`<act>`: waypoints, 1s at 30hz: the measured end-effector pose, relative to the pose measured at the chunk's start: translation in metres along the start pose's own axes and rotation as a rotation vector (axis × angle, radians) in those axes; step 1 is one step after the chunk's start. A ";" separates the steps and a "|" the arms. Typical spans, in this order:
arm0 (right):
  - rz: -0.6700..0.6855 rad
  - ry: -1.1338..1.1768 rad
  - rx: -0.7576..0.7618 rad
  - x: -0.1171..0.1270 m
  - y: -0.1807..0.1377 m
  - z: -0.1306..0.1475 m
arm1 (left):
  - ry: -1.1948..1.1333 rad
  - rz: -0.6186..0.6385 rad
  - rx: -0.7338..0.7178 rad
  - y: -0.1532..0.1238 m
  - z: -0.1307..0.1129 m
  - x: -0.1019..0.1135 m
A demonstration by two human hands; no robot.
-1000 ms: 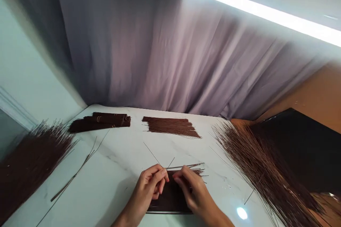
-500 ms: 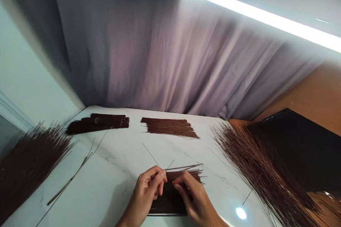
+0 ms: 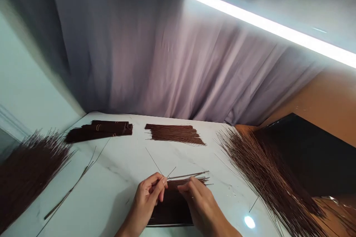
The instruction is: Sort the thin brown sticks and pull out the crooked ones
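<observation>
My left hand (image 3: 150,194) is closed in a pinch, with a thin dark stick (image 3: 152,160) rising up and left from behind its fingertips. My right hand (image 3: 198,200) is also pinched closed, and whatever lies between its fingertips is too small to make out. Both hands are over a flat dark-brown bundle of thin sticks (image 3: 172,207), which they partly cover. A few loose sticks (image 3: 191,174) lie along the bundle's far edge, their ends poking out to the right.
A large heap of sticks (image 3: 30,174) lies at the left, another heap (image 3: 264,170) at the right beside a black panel (image 3: 306,155). Tied bundles (image 3: 108,129) and a loose row of sticks (image 3: 175,133) lie at the back. Several single sticks (image 3: 72,189) cross the white table (image 3: 111,177).
The whole view has shifted slightly. My hands stay over the bundle in nearly the same pinched pose, the right fingers a little higher and closer together.
</observation>
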State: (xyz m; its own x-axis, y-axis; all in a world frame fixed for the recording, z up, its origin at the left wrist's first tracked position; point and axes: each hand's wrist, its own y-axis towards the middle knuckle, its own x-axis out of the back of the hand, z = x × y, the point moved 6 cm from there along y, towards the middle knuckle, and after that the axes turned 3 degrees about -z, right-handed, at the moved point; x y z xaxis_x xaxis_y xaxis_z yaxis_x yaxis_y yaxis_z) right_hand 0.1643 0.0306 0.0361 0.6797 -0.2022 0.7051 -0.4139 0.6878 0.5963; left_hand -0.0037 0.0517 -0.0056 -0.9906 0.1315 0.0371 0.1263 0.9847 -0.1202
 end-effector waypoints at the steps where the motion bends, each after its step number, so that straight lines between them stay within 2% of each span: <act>1: 0.040 0.096 -0.082 0.001 -0.004 -0.011 | -0.012 0.026 0.003 -0.002 0.001 -0.002; 3: 0.173 0.263 -0.179 0.011 -0.001 -0.031 | -0.036 0.078 0.004 -0.006 0.004 -0.007; 5: 0.306 0.328 -0.207 0.029 0.014 -0.046 | -0.049 0.105 0.011 -0.007 0.008 -0.012; 8: 0.424 0.282 -0.170 0.058 0.044 -0.061 | -0.068 0.091 0.060 -0.004 0.013 -0.012; 11: 0.499 0.192 -0.070 0.073 0.067 -0.066 | -0.077 0.076 0.080 0.001 0.012 -0.009; 15: 0.529 0.092 0.082 0.075 0.082 -0.062 | -0.085 0.087 0.075 0.004 0.011 -0.007; 19: 0.548 0.049 0.167 0.074 0.087 -0.057 | -0.075 0.095 0.076 0.006 0.012 -0.007; 30: 0.484 -0.044 0.223 0.070 0.087 -0.061 | 0.049 0.100 -0.015 0.004 -0.001 -0.003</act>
State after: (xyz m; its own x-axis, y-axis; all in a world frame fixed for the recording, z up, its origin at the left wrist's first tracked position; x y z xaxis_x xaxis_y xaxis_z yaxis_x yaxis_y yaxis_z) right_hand 0.2127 0.1181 0.1138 0.3551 0.0692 0.9323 -0.7955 0.5461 0.2625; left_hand 0.0002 0.0556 -0.0049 -0.9692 0.2347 0.0744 0.2258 0.9678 -0.1111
